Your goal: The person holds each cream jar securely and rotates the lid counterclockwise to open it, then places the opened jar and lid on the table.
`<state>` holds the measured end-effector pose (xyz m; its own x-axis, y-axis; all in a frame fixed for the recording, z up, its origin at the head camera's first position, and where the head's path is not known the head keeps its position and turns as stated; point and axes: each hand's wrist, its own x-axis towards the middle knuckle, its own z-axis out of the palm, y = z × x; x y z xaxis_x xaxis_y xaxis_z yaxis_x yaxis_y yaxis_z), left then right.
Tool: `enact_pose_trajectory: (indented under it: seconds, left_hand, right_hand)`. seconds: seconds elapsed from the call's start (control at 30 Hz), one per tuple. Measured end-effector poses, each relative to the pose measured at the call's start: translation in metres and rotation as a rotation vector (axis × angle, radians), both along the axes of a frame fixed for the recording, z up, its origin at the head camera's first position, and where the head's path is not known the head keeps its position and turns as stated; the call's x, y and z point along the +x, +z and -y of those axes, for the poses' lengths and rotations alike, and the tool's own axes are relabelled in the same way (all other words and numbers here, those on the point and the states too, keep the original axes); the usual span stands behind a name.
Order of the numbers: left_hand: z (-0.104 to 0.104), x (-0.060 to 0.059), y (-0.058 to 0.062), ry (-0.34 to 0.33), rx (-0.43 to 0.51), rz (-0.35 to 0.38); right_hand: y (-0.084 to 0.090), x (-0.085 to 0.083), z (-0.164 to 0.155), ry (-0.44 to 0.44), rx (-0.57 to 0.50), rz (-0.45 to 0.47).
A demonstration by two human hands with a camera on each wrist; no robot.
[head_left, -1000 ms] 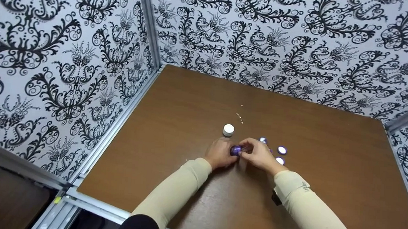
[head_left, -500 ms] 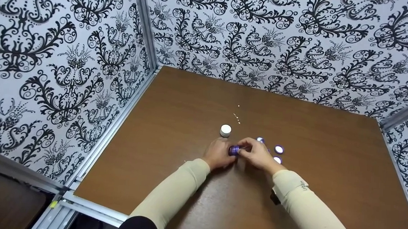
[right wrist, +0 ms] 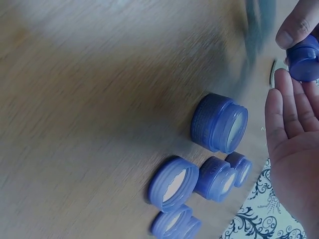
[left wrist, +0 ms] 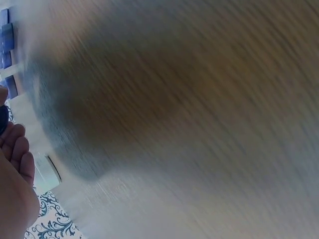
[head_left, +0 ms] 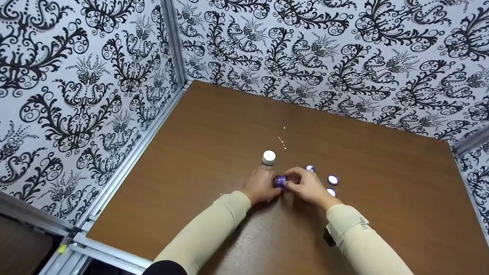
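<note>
In the head view, my left hand [head_left: 262, 183] rests low over the table and grips a small purple jar [head_left: 280, 181]. From the other side, my right hand [head_left: 306, 185] pinches the jar's right end between thumb and index finger. The right wrist view shows the purple jar [right wrist: 304, 59] under a thumb, with the right hand's palm [right wrist: 299, 149] and its other fingers below it. At the left wrist view's edge, the left hand [left wrist: 15, 194] has curled fingers, and only a sliver of the jar shows.
A round white jar [head_left: 269, 157] stands just beyond the left hand. Right of the hands lie several purple pieces, among them a large jar [right wrist: 218, 123], a smaller jar [right wrist: 214, 180] and an open ring-like lid [right wrist: 172, 185]. White specks [head_left: 283, 143] dot the table [head_left: 211, 144]; patterned walls enclose it.
The head view has shifted slightly, moving the scene a little left. Both hands stay at the purple jar, with only small movement of the right fingers.
</note>
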<state>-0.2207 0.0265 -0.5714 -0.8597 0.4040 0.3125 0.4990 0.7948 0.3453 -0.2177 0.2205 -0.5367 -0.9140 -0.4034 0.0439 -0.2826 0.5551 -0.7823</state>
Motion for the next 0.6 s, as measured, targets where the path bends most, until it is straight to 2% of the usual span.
enact_pose_trajectory:
  seconds: [0.6]
  left_hand:
    - [-0.0012,-0.0034,-0.0037,-0.022,0.032,-0.006]
  right_hand:
    - [-0.0033,-0.0017,-0.0021,0.026,-0.068,0.002]
